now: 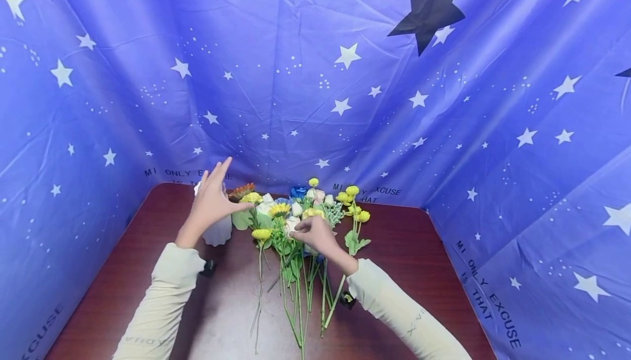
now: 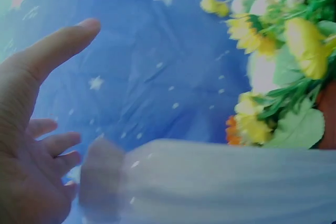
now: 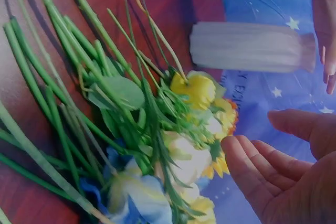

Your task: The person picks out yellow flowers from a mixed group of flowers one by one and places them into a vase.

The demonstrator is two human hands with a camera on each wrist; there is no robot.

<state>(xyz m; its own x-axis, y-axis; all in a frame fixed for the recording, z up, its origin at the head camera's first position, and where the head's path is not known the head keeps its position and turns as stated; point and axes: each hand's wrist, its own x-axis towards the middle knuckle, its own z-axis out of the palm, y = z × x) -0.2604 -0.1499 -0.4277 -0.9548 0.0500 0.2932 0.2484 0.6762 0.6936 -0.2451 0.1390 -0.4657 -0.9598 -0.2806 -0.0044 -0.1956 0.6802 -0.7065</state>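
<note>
A white ribbed vase [image 1: 218,232] stands upright on the table, partly behind my left hand [image 1: 209,206]. That hand is raised beside the vase's upper part, fingers extended and thumb spread wide, with a gap to the vase mouth [image 2: 102,182] in the left wrist view. My right hand [image 1: 317,236] hovers over a spread of flowers. Its thumb and fingers point toward a pale rose [image 3: 184,158], and the right wrist view shows nothing between them. Yellow blooms [image 1: 280,210], a blue flower [image 1: 298,192] and an orange one [image 1: 242,190] lie around it.
Long green stems [image 1: 299,316] point toward the table's near edge. A yellow-flowered stem [image 1: 356,228] lies on the right side of the bunch. The dark red table [image 1: 404,294] is enclosed by a blue star-patterned curtain [image 1: 296,102] at the back and both sides.
</note>
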